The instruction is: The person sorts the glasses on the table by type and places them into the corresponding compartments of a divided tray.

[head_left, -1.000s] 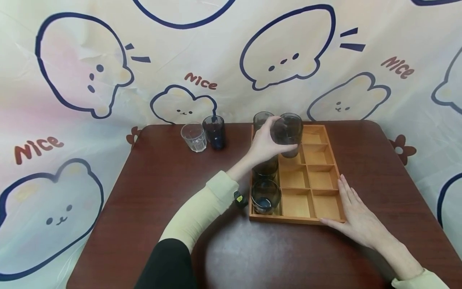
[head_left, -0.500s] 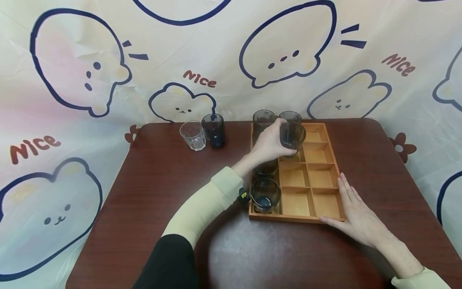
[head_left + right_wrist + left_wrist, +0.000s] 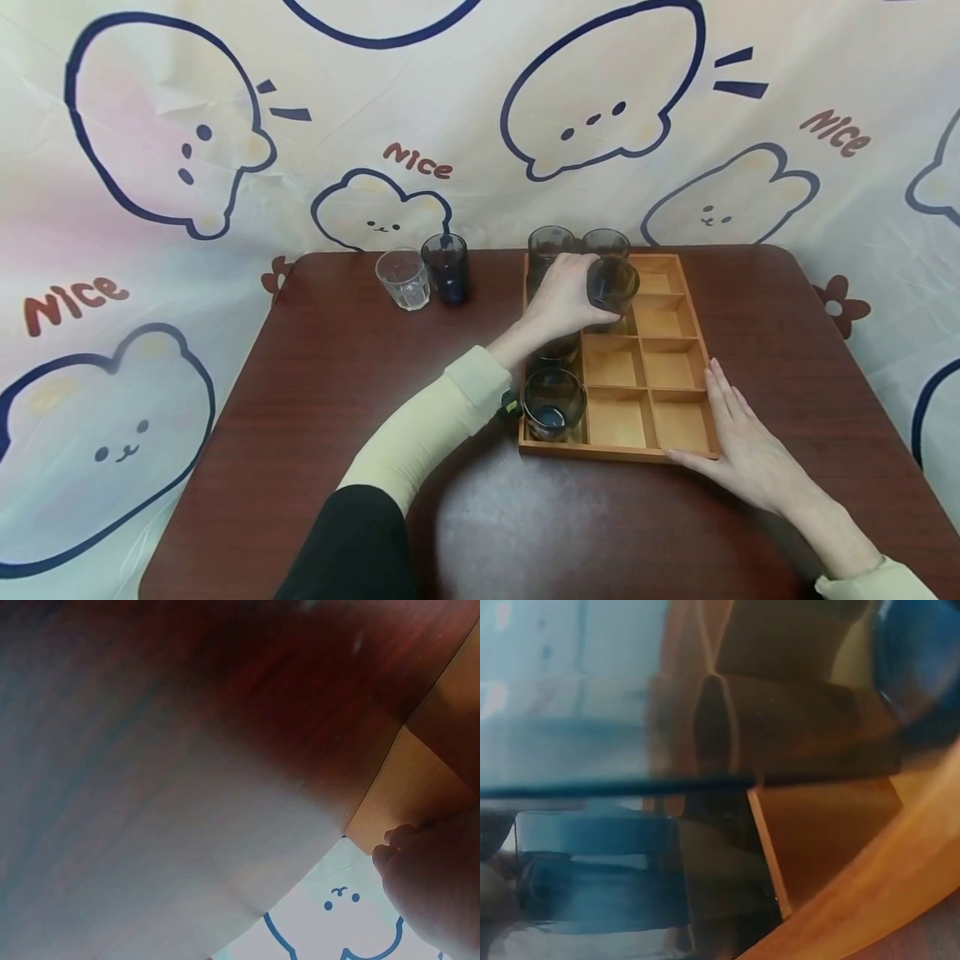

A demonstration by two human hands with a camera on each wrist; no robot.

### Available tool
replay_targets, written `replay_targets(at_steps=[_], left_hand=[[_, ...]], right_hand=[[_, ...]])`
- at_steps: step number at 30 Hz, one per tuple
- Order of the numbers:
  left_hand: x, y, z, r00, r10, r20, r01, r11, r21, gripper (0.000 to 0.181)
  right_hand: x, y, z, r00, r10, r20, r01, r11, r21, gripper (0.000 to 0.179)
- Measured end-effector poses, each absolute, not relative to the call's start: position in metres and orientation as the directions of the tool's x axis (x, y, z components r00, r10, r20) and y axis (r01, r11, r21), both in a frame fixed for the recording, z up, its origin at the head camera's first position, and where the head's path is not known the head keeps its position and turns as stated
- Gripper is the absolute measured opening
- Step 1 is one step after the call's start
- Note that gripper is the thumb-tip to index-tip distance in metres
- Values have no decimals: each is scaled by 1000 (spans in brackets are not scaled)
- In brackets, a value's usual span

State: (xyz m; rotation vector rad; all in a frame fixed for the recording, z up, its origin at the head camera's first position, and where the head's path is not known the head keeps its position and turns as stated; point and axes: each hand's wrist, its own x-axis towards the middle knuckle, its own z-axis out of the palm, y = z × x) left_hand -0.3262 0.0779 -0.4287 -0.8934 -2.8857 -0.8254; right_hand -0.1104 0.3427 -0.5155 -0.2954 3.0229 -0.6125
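Observation:
My left hand (image 3: 564, 296) grips a dark tinted glass (image 3: 613, 287), upright at the second compartment from the back in the middle column of a wooden divided tray (image 3: 600, 452). In the left wrist view, dark glass walls fill much of the picture, with the tray's dividers (image 3: 769, 847) beside them. Just behind the held glass stands another dark glass (image 3: 606, 241). Dark glasses line the left column, including a back one (image 3: 551, 240) and a front one (image 3: 553, 406); my left hand partly hides those between. My right hand (image 3: 753, 454) rests at the tray's front right corner, fingers straight along its side.
On the table (image 3: 315, 400), left of the tray, a clear glass (image 3: 405, 282) and a dark blue glass (image 3: 447, 271) stand side by side. A patterned cloth (image 3: 465, 108) hangs behind the table's far edge. Bare compartments (image 3: 678, 367) show in the tray's right column.
My left hand has lowered the dark glass and brought it slightly nearer and right, so the glass behind it now shows. The right hand stays at the tray's corner.

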Motion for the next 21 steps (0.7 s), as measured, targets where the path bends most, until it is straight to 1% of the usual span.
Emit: replay_targets(at_steps=[3,5,12,21], left_hand=[[-325,79,-429,-826,537,174,557,725,406,84],[-325,79,-429,-825,539,170,560,737,378,85],[-324,82,-429,-841,527,124,533,766,359,88],[-322,82,-426,-852,513,104,515,788,338,91]], right_hand=[[-110,342,-516,-982,-190,-8,-171,904,-392,132],[-110,342,-516,-982,-187,-10,-168,901,-400,132],[-109,344,-515,-983,-183,-11,-161,893,-420,131],[-110,344,-516,-983,-186,-15,-163,894,-418,131]])
